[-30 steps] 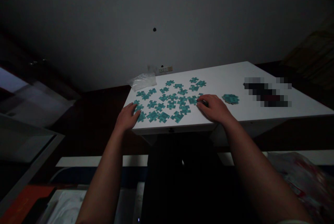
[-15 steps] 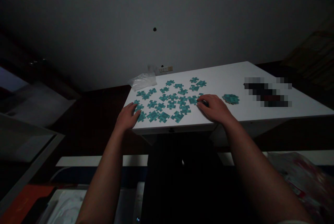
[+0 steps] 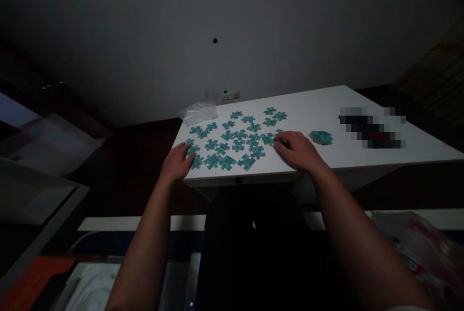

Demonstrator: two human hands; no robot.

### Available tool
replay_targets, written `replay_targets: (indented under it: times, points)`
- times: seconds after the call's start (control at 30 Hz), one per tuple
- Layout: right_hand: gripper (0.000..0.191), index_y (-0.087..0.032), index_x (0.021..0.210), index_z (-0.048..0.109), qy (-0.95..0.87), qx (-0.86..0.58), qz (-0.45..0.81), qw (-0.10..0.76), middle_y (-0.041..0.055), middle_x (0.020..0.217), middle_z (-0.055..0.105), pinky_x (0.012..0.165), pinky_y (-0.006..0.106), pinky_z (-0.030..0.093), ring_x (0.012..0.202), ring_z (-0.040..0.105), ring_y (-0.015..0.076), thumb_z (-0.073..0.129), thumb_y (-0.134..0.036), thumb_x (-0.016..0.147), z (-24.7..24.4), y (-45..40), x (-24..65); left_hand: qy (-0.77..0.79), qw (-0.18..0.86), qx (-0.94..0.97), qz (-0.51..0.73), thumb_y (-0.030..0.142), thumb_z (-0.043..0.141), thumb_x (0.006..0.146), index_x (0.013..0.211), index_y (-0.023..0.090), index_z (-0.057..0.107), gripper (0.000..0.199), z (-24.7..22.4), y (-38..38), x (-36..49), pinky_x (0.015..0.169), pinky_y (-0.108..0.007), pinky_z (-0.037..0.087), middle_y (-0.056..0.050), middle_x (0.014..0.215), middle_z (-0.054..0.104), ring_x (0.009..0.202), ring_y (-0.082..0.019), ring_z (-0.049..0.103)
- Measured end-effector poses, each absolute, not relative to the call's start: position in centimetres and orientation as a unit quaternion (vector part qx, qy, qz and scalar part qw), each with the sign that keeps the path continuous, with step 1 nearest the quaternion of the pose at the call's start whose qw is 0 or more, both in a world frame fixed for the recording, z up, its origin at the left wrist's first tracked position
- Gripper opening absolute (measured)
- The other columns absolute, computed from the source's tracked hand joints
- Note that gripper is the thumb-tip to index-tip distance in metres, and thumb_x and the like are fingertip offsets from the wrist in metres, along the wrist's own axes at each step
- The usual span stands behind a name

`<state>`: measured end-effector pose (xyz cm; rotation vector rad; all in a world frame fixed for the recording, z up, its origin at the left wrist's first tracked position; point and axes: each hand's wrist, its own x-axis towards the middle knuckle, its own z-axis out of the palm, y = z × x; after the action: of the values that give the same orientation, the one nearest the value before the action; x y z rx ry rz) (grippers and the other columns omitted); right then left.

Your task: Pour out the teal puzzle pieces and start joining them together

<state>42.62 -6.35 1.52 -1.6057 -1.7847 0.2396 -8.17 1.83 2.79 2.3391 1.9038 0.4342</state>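
Note:
Many teal jigsaw puzzle pieces (image 3: 238, 145) lie spread over the white table (image 3: 311, 108), some touching or overlapping. At the table's left front corner rests my left hand (image 3: 177, 162), its thumb apart from the fingers, beside the leftmost jigsaw pieces (image 3: 196, 161). My right hand (image 3: 299, 149) lies on the table near the front edge with its fingers curled in. Something dark shows between its thumb and fingers, but I cannot make it out. Its fingertips are next to a jigsaw piece (image 3: 267, 138). Right of that hand sits a stack of jigsaw pieces (image 3: 321, 137).
A clear plastic bag (image 3: 199, 112) lies at the table's back left corner. A blurred-out dark object (image 3: 373, 128) is on the right side. Behind the table, a socket strip (image 3: 231, 96) is on the wall. Another plastic bag (image 3: 416, 243) lies low at the right.

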Motion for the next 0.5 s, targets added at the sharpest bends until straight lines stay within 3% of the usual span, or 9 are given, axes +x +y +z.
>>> replay_targets:
  times: [0.5]
  points:
    - [0.039, -0.033, 0.124, 0.095, -0.692, -0.618, 0.091, 0.362, 0.0161, 0.138, 0.091, 0.123, 0.074, 0.06, 0.139, 0.078, 0.049, 0.065, -0.052, 0.108, 1.42, -6.36, 42.66, 0.624, 0.045, 0.767, 0.14, 0.061, 0.058, 0.118, 0.174, 0.021, 0.074, 0.07, 2.72, 1.83, -8.16, 0.152, -0.06, 0.041, -0.018, 0.192, 0.061, 0.18, -0.041, 0.056]
